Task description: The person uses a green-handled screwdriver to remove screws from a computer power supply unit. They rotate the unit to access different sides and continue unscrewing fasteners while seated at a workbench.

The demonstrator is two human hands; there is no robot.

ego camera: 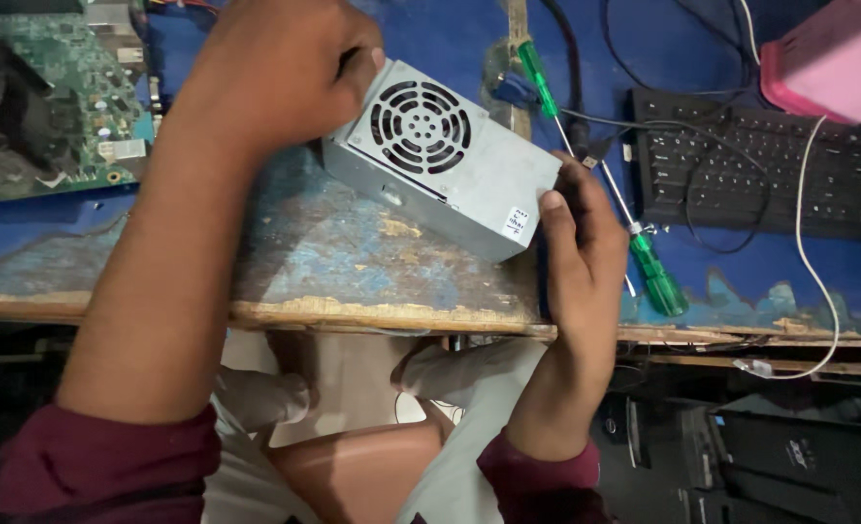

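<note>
- We grip the grey power supply unit [445,160] at both ends, resting on the worn blue workbench [333,252].
- Our left hand [275,73] wraps its far end.
- Our right hand [581,238] clasps its near corner.
- Two green screwdrivers [658,277] lie just beside, near the black keyboard [770,170].

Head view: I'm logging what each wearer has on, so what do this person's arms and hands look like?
Both hands, left and right, are bare: no gloves, rings or watch show. The forearms are uncovered, with dark maroon sleeves pushed up towards the elbows, the left sleeve and the right sleeve.
</note>
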